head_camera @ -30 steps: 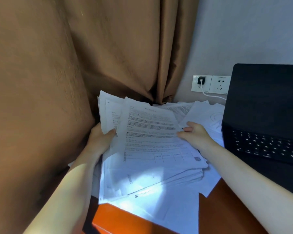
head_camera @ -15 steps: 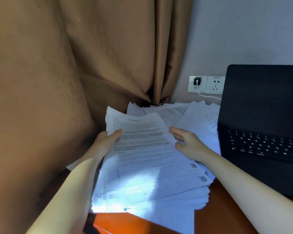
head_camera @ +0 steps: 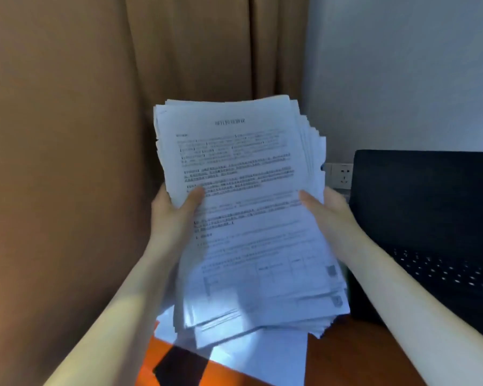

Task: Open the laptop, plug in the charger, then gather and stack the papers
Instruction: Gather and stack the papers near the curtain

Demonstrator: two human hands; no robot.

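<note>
Where the papers are: one thick stack of papers (head_camera: 243, 207), held up clear of the desk (head_camera: 354, 355) and tilted toward the camera, in front of the curtain (head_camera: 95, 135); the sheets are too many to count and their edges are uneven.
Loose sheets: at least one loose sheet (head_camera: 276, 355) lies flat on the desk below the stack.
Laptop: one laptop (head_camera: 424, 207), lid open, screen dark, to the right of the stack.
Socket: one wall socket (head_camera: 342, 175) shows between stack and laptop.
Hands: two, bare, forearms reaching forward.
Left hand (head_camera: 176, 210): grips the stack's left edge, thumb (head_camera: 195, 195) flat on the top sheet, fingers hidden behind.
Right hand (head_camera: 329, 213): grips the right edge, thumb on the front, fingers hidden behind.
Change: half a second ago the stack lay fanned on the desk under both hands; now it is raised and squarer.
Change, hidden: the socket with the charger plug, seen earlier, is now covered by the stack.
</note>
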